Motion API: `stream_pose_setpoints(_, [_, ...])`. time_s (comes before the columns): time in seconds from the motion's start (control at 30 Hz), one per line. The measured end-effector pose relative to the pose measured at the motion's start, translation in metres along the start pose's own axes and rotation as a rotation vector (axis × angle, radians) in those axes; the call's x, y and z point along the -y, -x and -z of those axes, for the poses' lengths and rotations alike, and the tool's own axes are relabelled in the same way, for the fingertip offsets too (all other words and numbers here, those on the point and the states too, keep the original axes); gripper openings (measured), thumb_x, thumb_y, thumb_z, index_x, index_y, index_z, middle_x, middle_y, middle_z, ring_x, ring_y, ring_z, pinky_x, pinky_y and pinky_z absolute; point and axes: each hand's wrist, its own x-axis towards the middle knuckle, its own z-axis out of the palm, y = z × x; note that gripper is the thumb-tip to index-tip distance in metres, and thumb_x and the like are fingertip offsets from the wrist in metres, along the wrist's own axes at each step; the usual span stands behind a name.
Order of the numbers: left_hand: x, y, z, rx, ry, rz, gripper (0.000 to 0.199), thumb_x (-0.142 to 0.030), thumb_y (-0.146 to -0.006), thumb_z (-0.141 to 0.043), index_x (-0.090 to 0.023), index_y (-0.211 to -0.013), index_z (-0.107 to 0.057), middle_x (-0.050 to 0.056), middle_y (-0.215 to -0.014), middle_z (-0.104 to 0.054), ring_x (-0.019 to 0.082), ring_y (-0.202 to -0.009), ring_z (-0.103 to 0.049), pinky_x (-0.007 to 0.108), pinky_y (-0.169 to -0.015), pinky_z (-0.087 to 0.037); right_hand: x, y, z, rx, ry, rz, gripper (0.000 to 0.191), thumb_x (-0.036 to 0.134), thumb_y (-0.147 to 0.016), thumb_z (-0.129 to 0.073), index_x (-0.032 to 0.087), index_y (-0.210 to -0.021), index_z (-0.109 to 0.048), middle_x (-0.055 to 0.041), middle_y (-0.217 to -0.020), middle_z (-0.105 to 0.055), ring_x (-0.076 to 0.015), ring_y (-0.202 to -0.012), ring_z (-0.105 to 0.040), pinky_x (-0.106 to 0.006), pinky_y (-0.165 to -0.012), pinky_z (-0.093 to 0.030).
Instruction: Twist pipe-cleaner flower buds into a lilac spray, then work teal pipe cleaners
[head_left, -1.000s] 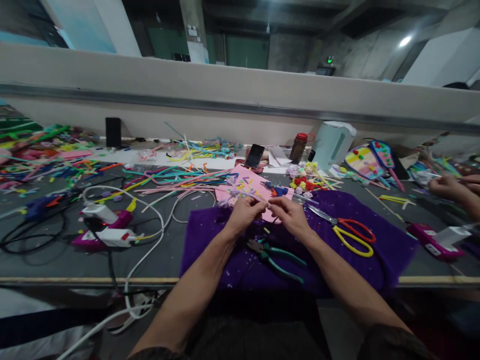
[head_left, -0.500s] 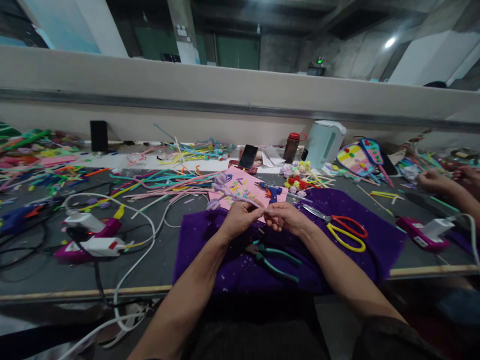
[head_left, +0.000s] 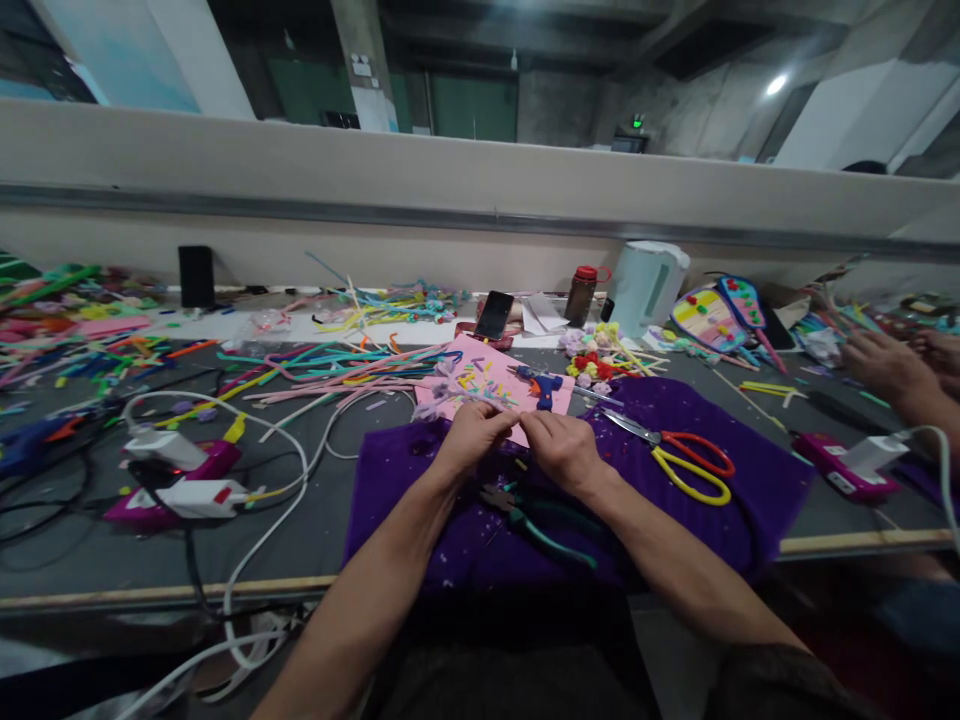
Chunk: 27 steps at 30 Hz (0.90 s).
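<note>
My left hand (head_left: 474, 435) is closed on a lilac fuzzy stem (head_left: 491, 401) that runs out to a lilac fuzzy cluster (head_left: 442, 385) at its left. Right beside it, my right hand (head_left: 559, 448) pinches at the stem's near end; the fingertips of both hands meet. Under them lie a purple cloth (head_left: 397, 490) and a pink sheet (head_left: 465, 352) with small coloured pieces. Green-handled pliers (head_left: 551, 540) rest on the cloth below my hands, partly shaded by my right forearm. Scissors (head_left: 686, 465) with red and yellow handles lie to the right, and a blue glue gun (head_left: 546, 385) sits beyond.
Coloured fuzzy stems (head_left: 330, 368) spread over the left of the table. White cables loop near a magenta power strip (head_left: 142, 505). A bottle (head_left: 582, 295) and a kettle (head_left: 651, 285) stand behind. Another person's hands (head_left: 889, 365) are at the far right.
My right hand has turned over, its back now facing up, and moved slightly left and down. The lilac cluster is lower. The other person's hand has shifted slightly.
</note>
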Motion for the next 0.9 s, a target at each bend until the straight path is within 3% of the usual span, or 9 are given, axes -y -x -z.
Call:
stream_pose_setpoints(0.1, [-0.004, 0.002, 0.001, 0.048, 0.070, -0.030, 0.028, -0.037, -0.065, -0.060, -0.012, -0.055, -0.054, -0.004, -0.044, -0.045, 0.005, -0.038, -0.035, 0.018, -0.039, -0.026, 0.000, -0.005, 0.007, 0.005, -0.389, -0.194, 0.031, 0.035, -0.085, -0.040, 0.015, -0.087, -0.063, -0.0092, -0.080, -0.065, -0.0151, -0.068, -0.059, -0.024, -0.060, -0.042])
stream_pose_setpoints(0.23, [-0.008, 0.005, 0.002, 0.063, 0.071, -0.113, 0.023, -0.034, -0.067, -0.059, -0.011, -0.067, -0.061, 0.000, -0.054, -0.055, 0.007, -0.046, -0.043, 0.019, -0.044, -0.031, -0.005, -0.012, 0.010, 0.215, -1.158, -0.600, 0.041, 0.046, -0.083, -0.037, 0.013, -0.077, -0.061, -0.0078, -0.069, -0.066, -0.0124, -0.048, -0.057, -0.021, -0.039, -0.039])
stream_pose_setpoints(0.37, [-0.010, 0.007, 0.002, 0.077, 0.081, -0.143, 0.020, -0.031, -0.068, -0.058, -0.011, -0.070, -0.062, 0.001, -0.059, -0.059, 0.008, -0.049, -0.047, 0.019, -0.047, -0.035, -0.013, -0.014, 0.007, 0.346, -1.503, -0.744, 0.028, 0.038, -0.076, -0.050, 0.012, -0.074, -0.061, -0.0058, -0.061, -0.065, -0.0102, -0.040, -0.054, -0.017, -0.032, -0.035])
stream_pose_setpoints(0.53, [-0.009, 0.007, 0.003, 0.066, 0.006, -0.190, 0.019, -0.030, -0.068, -0.057, -0.012, -0.070, -0.062, 0.000, -0.057, -0.057, 0.008, -0.048, -0.045, 0.019, -0.047, -0.035, -0.015, -0.014, 0.009, 0.402, -1.551, -0.765, 0.026, 0.035, -0.071, -0.057, 0.010, -0.076, -0.061, -0.0036, -0.059, -0.064, -0.0068, -0.038, -0.052, -0.014, -0.031, -0.033])
stream_pose_setpoints(0.73, [-0.005, 0.006, 0.003, 0.027, -0.087, -0.204, 0.018, -0.029, -0.069, -0.055, -0.013, -0.069, -0.061, -0.002, -0.054, -0.055, 0.007, -0.045, -0.044, 0.019, -0.046, -0.035, -0.011, -0.014, 0.011, 0.395, -1.416, -0.764, 0.025, 0.038, -0.068, -0.061, 0.013, -0.071, -0.056, 0.0001, -0.058, -0.061, -0.0055, -0.038, -0.050, -0.014, -0.033, -0.031])
stream_pose_setpoints(0.83, [-0.003, 0.005, 0.004, -0.003, -0.158, -0.173, 0.019, -0.030, -0.068, -0.054, -0.012, -0.065, -0.061, -0.002, -0.050, -0.052, 0.007, -0.043, -0.043, 0.019, -0.044, -0.033, -0.008, -0.012, 0.009, 0.390, -1.205, -0.659, 0.025, 0.040, -0.075, -0.053, 0.015, -0.075, -0.054, 0.0004, -0.060, -0.060, -0.0071, -0.041, -0.050, -0.017, -0.036, -0.032])
stream_pose_setpoints(0.9, [0.000, 0.004, 0.004, -0.032, -0.207, -0.137, 0.021, -0.031, -0.067, -0.054, -0.012, -0.059, -0.059, -0.003, -0.046, -0.050, 0.007, -0.042, -0.042, 0.018, -0.043, -0.031, -0.004, -0.009, 0.005, 0.304, -0.891, -0.508, 0.025, 0.039, -0.080, -0.046, 0.015, -0.075, -0.054, -0.0011, -0.062, -0.060, -0.0089, -0.047, -0.053, -0.019, -0.042, -0.035])
